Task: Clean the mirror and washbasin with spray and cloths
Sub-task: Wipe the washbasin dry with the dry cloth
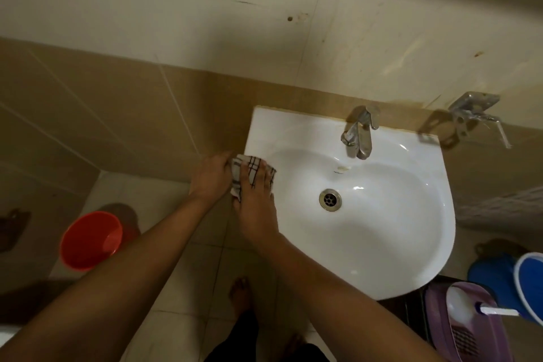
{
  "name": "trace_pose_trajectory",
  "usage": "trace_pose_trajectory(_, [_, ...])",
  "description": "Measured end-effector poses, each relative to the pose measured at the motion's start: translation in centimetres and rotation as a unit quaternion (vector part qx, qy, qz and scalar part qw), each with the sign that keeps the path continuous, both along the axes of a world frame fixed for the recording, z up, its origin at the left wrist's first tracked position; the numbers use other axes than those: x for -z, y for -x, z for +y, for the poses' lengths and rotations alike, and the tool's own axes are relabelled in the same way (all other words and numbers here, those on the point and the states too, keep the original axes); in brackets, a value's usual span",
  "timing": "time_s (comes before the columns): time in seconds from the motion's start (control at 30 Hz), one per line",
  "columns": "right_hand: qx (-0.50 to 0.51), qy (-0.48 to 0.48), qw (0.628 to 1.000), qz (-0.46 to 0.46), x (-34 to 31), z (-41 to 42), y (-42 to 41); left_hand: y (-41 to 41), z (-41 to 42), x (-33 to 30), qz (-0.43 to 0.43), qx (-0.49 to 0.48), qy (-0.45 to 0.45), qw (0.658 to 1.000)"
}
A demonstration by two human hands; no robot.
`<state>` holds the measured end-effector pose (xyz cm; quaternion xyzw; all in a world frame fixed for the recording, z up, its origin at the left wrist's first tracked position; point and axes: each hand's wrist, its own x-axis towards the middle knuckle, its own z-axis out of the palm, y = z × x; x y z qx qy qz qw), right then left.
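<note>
Nearest in, down at the bottom edge: a bare foot (pixel 241 292) planted on the pale floor tiles (pixel 188 267), dark trouser leg below it. Off to the right, tucked under the basin's front curve, a purple basket (pixel 440 320) carrying a white bottle (pixel 459 307), and just beside that a blue bucket (pixel 529 282) cut by the frame edge. Over on the left, an orange bucket (pixel 91 239) standing on the floor, well apart from everything else.

Up to the action now, at the left rim of the white washbasin (pixel 411 244). Checked cloth (pixel 252 172), grey-white with dark lines, bunched right on that left edge, spilling slightly over the side. Right hand (pixel 255 206) laid over the top of it, fingers straight and a little spread, pressing the cloth down onto the rim. Left hand (pixel 211 175) just beside, outside the basin edge, fingers curled round the cloth's outer end and gripping it. Both hands touching, both forearms reaching in from the lower left.

Further in: metal drain (pixel 330 199) at the bottom of the bowl, dry-looking glaze with bright glints. At the back rim, chrome tap (pixel 358 135) with spout leaning over the bowl. Beyond, on the wall right of the basin's back corner, a metal bracket (pixel 470 112) throwing a ringed shadow on the tan tiles (pixel 117 103). Cream wall above, blurred at the very top
</note>
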<state>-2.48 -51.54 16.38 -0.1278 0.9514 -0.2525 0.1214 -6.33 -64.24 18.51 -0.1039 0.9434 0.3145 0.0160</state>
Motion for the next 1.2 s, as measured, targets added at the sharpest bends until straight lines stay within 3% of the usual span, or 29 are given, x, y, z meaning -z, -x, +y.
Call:
trace_pose_trajectory(0.2, [-0.061, -0.060, 0.996, -0.005, -0.7, 4.3, -5.3, -4.2, 3.9, -0.3, 0.029, -0.027, -0.003, 0.999])
trace_pose_trajectory(0.5, [-0.136, -0.146, 0.969, 0.143, -0.1, 14.1, -11.5, -11.2, 10.4, 0.2, 0.034, -0.006, 0.061, 0.998])
trace_pose_trajectory(0.7, [-0.144, -0.157, 0.963, 0.166, -0.8, 22.5, -12.9, -14.2, 14.2, 0.2, 0.027, 0.054, 0.117, 0.991])
trace_pose_trajectory(0.97, [-0.067, -0.173, 0.976, 0.111, -2.2, 30.8, -12.7, -16.6, 15.4, -0.7, -0.008, 0.105, 0.160, 0.981])
trace_pose_trajectory(1.2, [0.005, -0.139, 0.990, 0.026, -4.0, 24.9, -13.9, -16.7, 15.8, -1.2, -0.015, 0.130, 0.167, 0.977])
